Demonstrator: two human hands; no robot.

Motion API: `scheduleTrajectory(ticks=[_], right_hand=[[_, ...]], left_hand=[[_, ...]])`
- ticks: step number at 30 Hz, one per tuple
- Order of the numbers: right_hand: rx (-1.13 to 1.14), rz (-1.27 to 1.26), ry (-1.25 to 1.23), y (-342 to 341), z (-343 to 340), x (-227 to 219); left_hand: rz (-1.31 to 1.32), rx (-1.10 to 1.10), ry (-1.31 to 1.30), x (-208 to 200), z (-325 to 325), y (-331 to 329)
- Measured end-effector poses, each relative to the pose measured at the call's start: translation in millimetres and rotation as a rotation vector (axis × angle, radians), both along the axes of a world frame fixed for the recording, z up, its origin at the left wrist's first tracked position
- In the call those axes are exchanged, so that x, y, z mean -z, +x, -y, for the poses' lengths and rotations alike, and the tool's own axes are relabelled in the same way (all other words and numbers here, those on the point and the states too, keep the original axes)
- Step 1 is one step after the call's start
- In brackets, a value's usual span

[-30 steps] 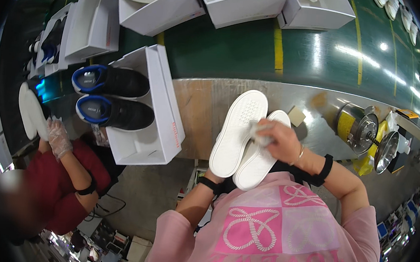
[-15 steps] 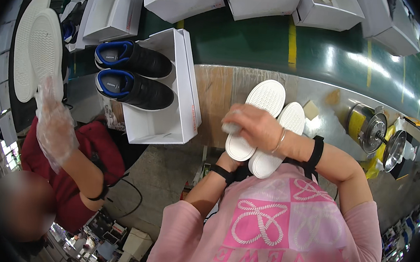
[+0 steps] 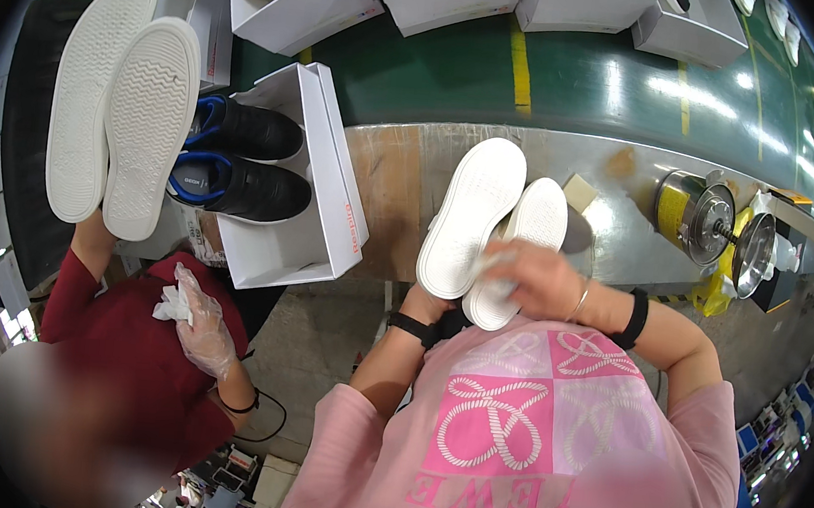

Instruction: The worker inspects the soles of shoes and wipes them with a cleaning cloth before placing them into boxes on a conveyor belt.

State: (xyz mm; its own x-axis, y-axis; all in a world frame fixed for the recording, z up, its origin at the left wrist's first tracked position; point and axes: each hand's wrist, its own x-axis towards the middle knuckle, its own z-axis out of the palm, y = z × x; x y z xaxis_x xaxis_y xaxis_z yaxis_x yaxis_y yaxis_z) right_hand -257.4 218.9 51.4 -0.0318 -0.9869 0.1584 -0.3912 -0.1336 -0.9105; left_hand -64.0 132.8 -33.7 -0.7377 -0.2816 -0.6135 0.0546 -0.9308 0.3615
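White rubber soles face up at the middle of the view: a pair of white shoes [image 3: 492, 228] is held side by side, toes pointing away from the person, over the near edge of a scuffed workbench [image 3: 385, 170]. Each sole is pale and clean-looking, with a fine moulded tread; the one on the person's left looks longer, its toe reaching further out, while the one on the right sits lower and is partly covered. The left hand [image 3: 433, 305] is underneath the heels and mostly hidden by them, with a black wristband just below; it seems to be gripping the pair from beneath, though the fingers cannot be seen. The right hand [image 3: 536, 277] lies on top of the right-hand sole, fingers curled down and pressing a small white cloth [image 3: 492, 259] against the rubber; a thin bracelet and a black band sit on that wrist.

To the left, an open white shoebox [image 3: 319, 203] holds a pair of black sneakers [image 3: 241, 162] with blue lining. A co-worker in a red top holds up another pair of white-soled shoes [image 3: 115, 103], and their gloved hand [image 3: 203, 318] clutches a crumpled wipe. A yellow metal can [image 3: 686, 213] stands on the bench to the right. Beyond the bench runs a green conveyor belt [image 3: 587, 76] carrying more white boxes
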Motion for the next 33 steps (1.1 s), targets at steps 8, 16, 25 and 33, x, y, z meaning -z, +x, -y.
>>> scheduleTrajectory(ticks=[8, 16, 25, 33], right_hand=[[0.319, -0.150, 0.075, -25, 4, 41], [0.080, -0.034, -0.074, 36, 45, -47], [0.463, 0.008, 0.233, 16, 59, 7], [0.577, -0.001, 0.132, -4, 70, 51]], left_hand=[[-0.043, -0.124, 0.222, -22, 32, 4], [-0.241, -0.205, 0.512, -45, 46, 46], [-0.258, -0.047, 0.376, -43, 51, 43], [-0.118, 0.085, 0.012, -51, 75, 52]])
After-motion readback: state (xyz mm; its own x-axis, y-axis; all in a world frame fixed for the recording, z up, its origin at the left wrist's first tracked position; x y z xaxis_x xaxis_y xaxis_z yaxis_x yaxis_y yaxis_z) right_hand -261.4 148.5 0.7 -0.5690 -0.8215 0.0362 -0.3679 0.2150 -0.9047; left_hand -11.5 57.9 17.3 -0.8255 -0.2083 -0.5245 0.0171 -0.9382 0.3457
